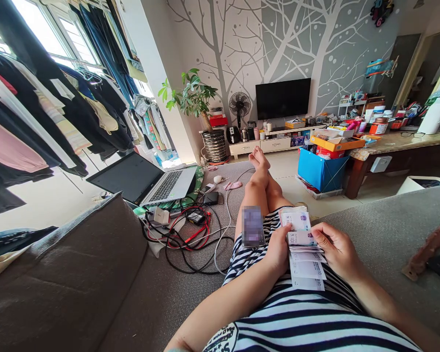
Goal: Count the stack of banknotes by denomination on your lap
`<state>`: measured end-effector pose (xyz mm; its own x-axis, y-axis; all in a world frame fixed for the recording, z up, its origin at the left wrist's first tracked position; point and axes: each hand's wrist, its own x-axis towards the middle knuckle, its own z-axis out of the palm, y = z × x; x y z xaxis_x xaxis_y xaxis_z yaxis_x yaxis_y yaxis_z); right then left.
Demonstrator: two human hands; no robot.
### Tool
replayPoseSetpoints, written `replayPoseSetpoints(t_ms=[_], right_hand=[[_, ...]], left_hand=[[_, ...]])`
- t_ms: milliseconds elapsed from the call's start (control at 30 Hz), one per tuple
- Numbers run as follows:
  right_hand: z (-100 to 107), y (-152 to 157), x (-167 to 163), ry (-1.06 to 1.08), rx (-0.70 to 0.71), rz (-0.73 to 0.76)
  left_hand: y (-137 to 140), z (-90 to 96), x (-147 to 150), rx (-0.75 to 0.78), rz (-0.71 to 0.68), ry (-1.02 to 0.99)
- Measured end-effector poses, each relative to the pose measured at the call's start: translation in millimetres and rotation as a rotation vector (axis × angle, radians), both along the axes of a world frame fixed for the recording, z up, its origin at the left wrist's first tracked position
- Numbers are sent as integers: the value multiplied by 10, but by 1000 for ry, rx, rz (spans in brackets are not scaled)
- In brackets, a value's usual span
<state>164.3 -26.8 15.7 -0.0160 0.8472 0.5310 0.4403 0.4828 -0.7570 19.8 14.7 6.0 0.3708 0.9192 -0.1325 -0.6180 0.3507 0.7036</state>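
Over my lap, my left hand (278,249) is closed on a stack of banknote-like paper slips (300,238), pale with purple print. From the other side, my right hand (335,249) pinches the stack's right edge between thumb and fingers. More slips fan out below the stack toward my belly, and others stand up behind it. A blurred, phone-like flat object (253,227) lies on my thigh, left of the slips. The striped clothing (315,322) is under both forearms.
I sit with legs stretched along a grey sofa (381,230). To the left are an open laptop (168,186), tangled cables (190,244) and a dark cushion (66,274). A blue box (317,168) stands by a cluttered table (399,142) on the right.
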Motion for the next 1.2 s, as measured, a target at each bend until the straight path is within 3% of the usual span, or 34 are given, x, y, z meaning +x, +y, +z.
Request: replayPoseSetpoints(t_ms=[433, 600, 833, 1000, 1200], right_hand=[[-38, 13, 22, 44, -27, 72], [-46, 21, 22, 135, -38, 204], [-129, 191, 54, 141, -155, -63], [-167, 271, 84, 132, -175, -111], [-151, 283, 64, 78, -96, -154]], left_hand=[[-9, 10, -6, -5, 28, 1], [4, -10, 19, -11, 32, 7], [-27, 25, 6, -4, 9, 20], [-9, -1, 4, 7, 30, 35], [13, -27, 18, 19, 42, 33]])
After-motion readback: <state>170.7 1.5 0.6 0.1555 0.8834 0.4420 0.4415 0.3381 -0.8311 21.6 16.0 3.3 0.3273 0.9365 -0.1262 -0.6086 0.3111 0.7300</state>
